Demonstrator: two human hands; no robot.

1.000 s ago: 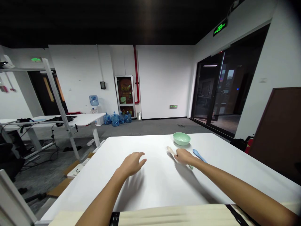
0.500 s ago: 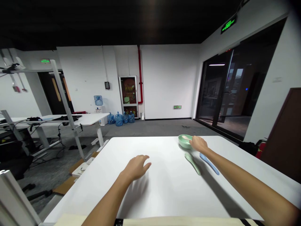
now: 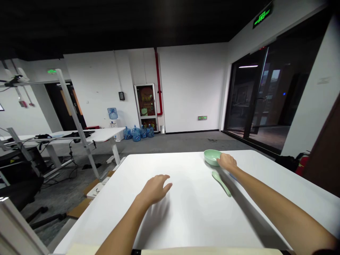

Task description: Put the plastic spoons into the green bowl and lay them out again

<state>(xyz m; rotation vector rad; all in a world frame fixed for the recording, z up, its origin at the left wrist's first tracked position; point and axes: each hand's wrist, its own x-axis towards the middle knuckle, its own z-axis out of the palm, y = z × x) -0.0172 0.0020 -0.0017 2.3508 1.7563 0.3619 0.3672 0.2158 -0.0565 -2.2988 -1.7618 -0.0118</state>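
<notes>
A pale green bowl point(image 3: 209, 162) stands upright near the far edge of the white table point(image 3: 186, 212). Close against its right rim is my right hand point(image 3: 227, 162), fingers bent and closed; whatever they may grip is hidden. A green spoon point(image 3: 221, 183) lies on the tabletop just below the bowl. Most of a blue spoon point(image 3: 233, 176) is covered by my right forearm, with only a sliver showing. My left hand point(image 3: 155, 188) hovers over the table left of centre, thumb and fingers apart, holding nothing.
Behind the table, blue water bottles point(image 3: 136, 134) stand on the floor by the wall. To the left are a metal frame post point(image 3: 71, 102) and another white desk point(image 3: 106, 134). A glass door point(image 3: 244, 102) is at the right.
The pale spoon that lay in the bowl no longer shows there. My right forearm now covers most of the blue spoon. My left hand stays much the same; the view has shifted slightly.
</notes>
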